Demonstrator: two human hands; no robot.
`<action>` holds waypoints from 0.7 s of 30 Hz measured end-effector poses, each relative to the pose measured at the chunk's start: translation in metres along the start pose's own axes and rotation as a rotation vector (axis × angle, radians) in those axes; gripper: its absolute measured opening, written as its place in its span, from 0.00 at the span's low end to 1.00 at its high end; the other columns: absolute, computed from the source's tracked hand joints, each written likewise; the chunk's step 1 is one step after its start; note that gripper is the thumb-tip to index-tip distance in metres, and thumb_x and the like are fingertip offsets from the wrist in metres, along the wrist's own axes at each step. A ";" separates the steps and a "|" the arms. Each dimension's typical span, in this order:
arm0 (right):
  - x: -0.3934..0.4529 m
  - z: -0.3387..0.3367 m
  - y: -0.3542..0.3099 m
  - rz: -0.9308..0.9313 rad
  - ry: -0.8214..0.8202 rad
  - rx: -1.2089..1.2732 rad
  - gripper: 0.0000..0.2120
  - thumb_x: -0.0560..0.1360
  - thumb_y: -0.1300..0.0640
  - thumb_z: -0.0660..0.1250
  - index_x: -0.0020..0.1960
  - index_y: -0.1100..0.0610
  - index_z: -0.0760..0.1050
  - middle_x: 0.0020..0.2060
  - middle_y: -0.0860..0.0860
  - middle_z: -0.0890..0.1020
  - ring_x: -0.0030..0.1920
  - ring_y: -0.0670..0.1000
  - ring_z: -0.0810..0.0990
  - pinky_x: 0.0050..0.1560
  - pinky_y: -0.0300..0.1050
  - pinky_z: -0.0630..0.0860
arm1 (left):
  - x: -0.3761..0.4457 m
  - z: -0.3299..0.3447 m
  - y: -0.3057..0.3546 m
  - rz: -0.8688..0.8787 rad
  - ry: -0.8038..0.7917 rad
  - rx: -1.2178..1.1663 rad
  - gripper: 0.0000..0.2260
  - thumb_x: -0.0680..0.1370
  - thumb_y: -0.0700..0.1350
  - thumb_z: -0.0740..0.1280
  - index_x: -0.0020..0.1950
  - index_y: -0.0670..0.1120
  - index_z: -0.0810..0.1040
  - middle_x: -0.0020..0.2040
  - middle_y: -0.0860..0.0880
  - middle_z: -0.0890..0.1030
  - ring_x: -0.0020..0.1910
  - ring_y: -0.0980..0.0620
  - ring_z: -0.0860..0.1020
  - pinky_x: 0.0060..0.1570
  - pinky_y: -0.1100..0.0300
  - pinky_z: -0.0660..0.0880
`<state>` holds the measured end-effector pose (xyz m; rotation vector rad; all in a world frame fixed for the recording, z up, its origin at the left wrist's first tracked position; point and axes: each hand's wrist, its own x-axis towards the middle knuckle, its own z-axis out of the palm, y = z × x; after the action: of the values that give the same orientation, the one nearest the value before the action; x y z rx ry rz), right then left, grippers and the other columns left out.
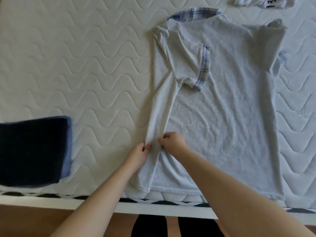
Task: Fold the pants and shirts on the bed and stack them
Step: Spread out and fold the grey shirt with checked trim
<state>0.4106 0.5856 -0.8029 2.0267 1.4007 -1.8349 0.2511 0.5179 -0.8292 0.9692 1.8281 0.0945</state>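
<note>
A grey shirt (227, 117) lies flat, front down, on the quilted mattress (77, 65), its collar at the far end and its hem at the near edge. Its left side is folded inward, so the plaid-trimmed sleeve (203, 69) rests on the back. The left hand (138, 153) pinches the outer crease of this folded strip, and the right hand (174, 142) pinches its inner edge, probably to straighten it. Folded dark pants (32, 149) wait near left; a white garment (263, 2) lies far right.
</note>
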 end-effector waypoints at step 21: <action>-0.134 0.086 0.084 -0.042 0.006 0.634 0.12 0.77 0.58 0.62 0.56 0.46 0.78 0.47 0.46 0.85 0.48 0.47 0.84 0.48 0.44 0.81 | -0.116 0.036 -0.073 0.156 -0.156 -0.243 0.18 0.81 0.40 0.63 0.68 0.54 0.70 0.56 0.53 0.80 0.51 0.56 0.80 0.53 0.56 0.78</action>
<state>0.4170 0.4111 -0.7595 2.2525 0.9316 -2.5336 0.2559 0.3805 -0.7948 0.9186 1.5560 0.3212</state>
